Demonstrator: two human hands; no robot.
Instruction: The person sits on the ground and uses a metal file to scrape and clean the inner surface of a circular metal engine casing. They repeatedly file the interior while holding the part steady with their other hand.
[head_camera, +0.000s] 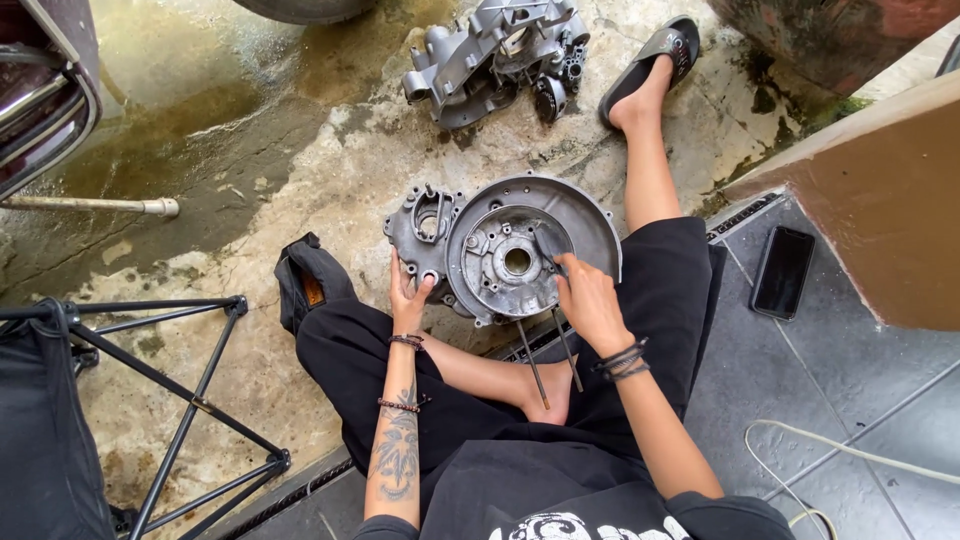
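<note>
A grey metal engine crankcase half (505, 250) with a round housing lies on the concrete between my legs. My left hand (408, 293) rests on its lower left edge, fingers spread on the casting. My right hand (587, 300) pinches a small dark tool or part against the inside of the round housing, right of the centre hole. Two long thin studs (548, 355) stick out from under the case toward me.
A second engine case (495, 55) lies farther away on the wet concrete. My sandalled foot (652, 65) is stretched out beside it. A black phone (782, 270) lies on the tiled step at right. A black metal stand (190, 400) is at left, a white cable (850, 450) at right.
</note>
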